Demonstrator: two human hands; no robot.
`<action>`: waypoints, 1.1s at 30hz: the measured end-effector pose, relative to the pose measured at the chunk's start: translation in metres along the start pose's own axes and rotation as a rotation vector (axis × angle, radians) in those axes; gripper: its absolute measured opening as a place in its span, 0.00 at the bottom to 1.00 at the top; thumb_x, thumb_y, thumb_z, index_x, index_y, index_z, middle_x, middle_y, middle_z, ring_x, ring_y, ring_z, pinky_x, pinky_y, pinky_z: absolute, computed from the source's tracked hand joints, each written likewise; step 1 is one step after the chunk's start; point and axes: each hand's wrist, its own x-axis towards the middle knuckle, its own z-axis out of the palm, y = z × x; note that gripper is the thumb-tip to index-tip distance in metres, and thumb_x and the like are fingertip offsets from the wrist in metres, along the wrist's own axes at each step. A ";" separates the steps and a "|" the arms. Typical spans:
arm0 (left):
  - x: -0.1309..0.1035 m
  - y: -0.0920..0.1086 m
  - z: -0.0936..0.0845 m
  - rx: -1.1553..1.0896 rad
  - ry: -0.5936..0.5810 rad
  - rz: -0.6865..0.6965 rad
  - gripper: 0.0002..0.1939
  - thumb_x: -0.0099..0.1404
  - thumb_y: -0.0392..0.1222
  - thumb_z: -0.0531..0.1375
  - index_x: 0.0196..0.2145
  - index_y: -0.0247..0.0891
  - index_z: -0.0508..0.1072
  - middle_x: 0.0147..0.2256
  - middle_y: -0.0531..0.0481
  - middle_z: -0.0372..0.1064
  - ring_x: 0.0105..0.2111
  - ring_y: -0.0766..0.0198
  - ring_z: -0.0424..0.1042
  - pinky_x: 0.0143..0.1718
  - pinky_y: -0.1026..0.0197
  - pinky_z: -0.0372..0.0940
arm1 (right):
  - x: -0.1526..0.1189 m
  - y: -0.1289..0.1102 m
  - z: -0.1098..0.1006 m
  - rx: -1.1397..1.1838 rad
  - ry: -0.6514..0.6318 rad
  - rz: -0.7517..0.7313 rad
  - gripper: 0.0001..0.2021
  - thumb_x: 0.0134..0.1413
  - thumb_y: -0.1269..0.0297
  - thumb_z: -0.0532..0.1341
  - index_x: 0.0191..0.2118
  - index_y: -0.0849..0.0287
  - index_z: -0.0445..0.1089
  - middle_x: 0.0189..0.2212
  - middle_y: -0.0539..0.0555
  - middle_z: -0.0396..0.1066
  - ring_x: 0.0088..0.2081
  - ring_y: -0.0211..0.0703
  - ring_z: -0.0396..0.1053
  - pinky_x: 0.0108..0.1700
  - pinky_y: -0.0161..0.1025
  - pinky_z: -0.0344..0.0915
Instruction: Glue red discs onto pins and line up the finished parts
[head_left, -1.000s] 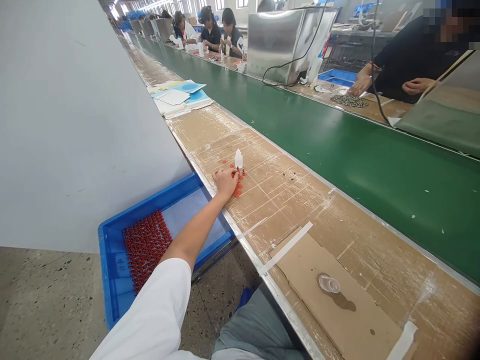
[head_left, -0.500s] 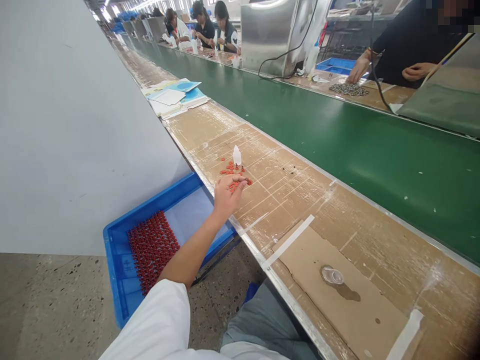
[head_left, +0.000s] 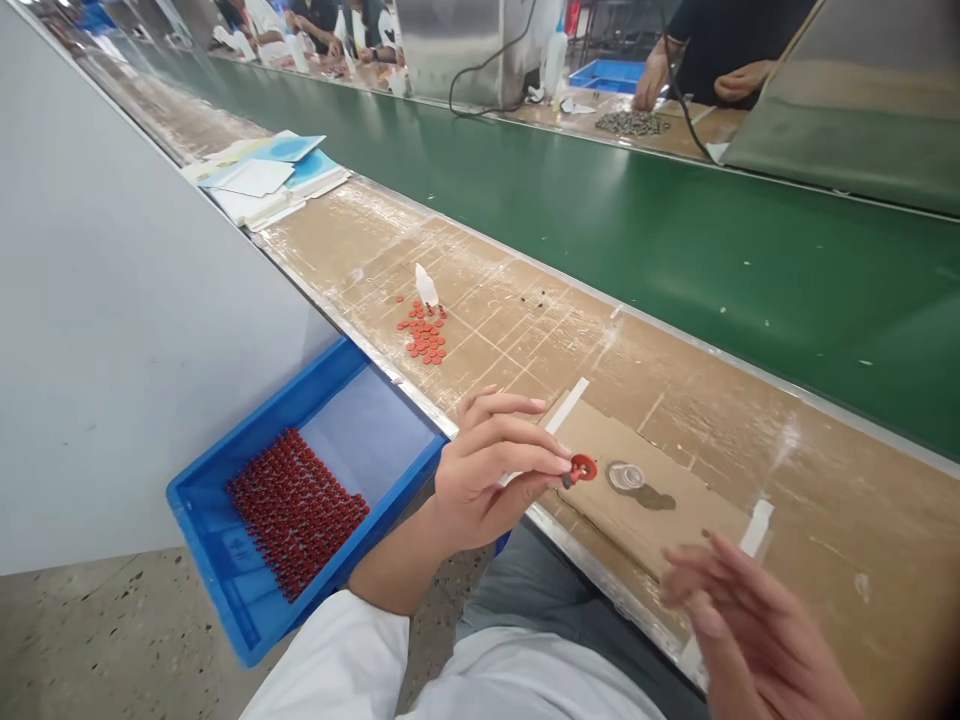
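My left hand (head_left: 499, 470) is over the table's near edge, thumb and fingertips pinched on a small red disc-shaped part (head_left: 583, 467) with a dark end. My right hand (head_left: 757, 630), partly smeared by motion, is at the lower right with fingers apart and nothing visible in them. Between and beyond the hands, a small clear cup (head_left: 625, 477) sits on a taped cardboard sheet (head_left: 675, 535), with a dark wet stain beside it. Farther left, loose red discs (head_left: 426, 342) lie near a white tapered bottle (head_left: 426, 286); a couple of small upright red parts stand beside it.
Below the table's left edge, a blue crate (head_left: 225, 600) holds rows of red parts (head_left: 292, 510). A stack of papers (head_left: 274, 180) lies farther up the table. A green conveyor belt (head_left: 600, 210) runs behind. Across it, several people work; one hand (head_left: 651, 85) touches small pieces.
My left hand has moved from the loose discs toward me and right, carrying a red part. My right hand has come into view at lower right. The view has shifted down and right.
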 end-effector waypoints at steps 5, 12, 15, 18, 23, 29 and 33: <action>-0.001 0.015 0.005 -0.165 -0.110 -0.075 0.05 0.63 0.35 0.65 0.38 0.40 0.76 0.42 0.47 0.75 0.48 0.57 0.72 0.61 0.42 0.59 | 0.036 -0.019 0.037 0.266 -0.256 -0.087 0.26 0.66 0.71 0.58 0.67 0.56 0.59 0.43 0.58 0.71 0.34 0.38 0.72 0.41 0.41 0.75; -0.008 0.015 0.005 -0.350 -0.221 -0.279 0.05 0.63 0.34 0.66 0.37 0.39 0.76 0.46 0.43 0.72 0.56 0.53 0.66 0.63 0.40 0.58 | 0.036 -0.024 0.049 0.306 -0.211 -0.025 0.19 0.62 0.74 0.61 0.57 0.51 0.71 0.35 0.53 0.71 0.34 0.38 0.72 0.35 0.37 0.73; -0.008 0.017 0.007 -0.357 -0.211 -0.253 0.06 0.63 0.33 0.65 0.39 0.39 0.76 0.46 0.42 0.72 0.55 0.53 0.66 0.62 0.40 0.58 | 0.033 -0.022 0.049 0.296 -0.165 -0.024 0.19 0.61 0.74 0.63 0.55 0.50 0.73 0.34 0.53 0.72 0.32 0.39 0.72 0.33 0.37 0.73; -0.007 0.020 0.008 -0.348 -0.205 -0.220 0.07 0.63 0.33 0.65 0.40 0.39 0.76 0.46 0.43 0.72 0.53 0.54 0.67 0.61 0.40 0.60 | 0.030 -0.022 0.049 0.270 -0.133 -0.027 0.19 0.60 0.74 0.64 0.54 0.49 0.74 0.36 0.53 0.74 0.30 0.38 0.72 0.31 0.37 0.73; -0.007 0.023 0.011 -0.352 -0.209 -0.203 0.09 0.63 0.33 0.65 0.41 0.39 0.77 0.46 0.43 0.72 0.55 0.53 0.67 0.60 0.42 0.62 | 0.024 -0.017 0.048 0.251 -0.124 -0.029 0.22 0.58 0.77 0.64 0.55 0.48 0.73 0.40 0.54 0.75 0.30 0.37 0.73 0.31 0.36 0.74; -0.011 0.025 0.015 -0.393 -0.208 -0.233 0.07 0.63 0.33 0.65 0.40 0.38 0.77 0.46 0.42 0.71 0.54 0.54 0.67 0.61 0.41 0.60 | 0.024 -0.016 0.047 0.244 -0.123 -0.079 0.23 0.57 0.78 0.65 0.55 0.48 0.73 0.42 0.54 0.75 0.29 0.35 0.72 0.35 0.37 0.75; -0.012 0.027 0.017 -0.394 -0.211 -0.267 0.06 0.63 0.34 0.66 0.39 0.39 0.77 0.46 0.43 0.71 0.54 0.55 0.67 0.61 0.43 0.61 | 0.029 -0.021 0.049 0.235 -0.082 -0.144 0.21 0.55 0.79 0.66 0.52 0.51 0.74 0.42 0.55 0.76 0.33 0.38 0.74 0.36 0.37 0.76</action>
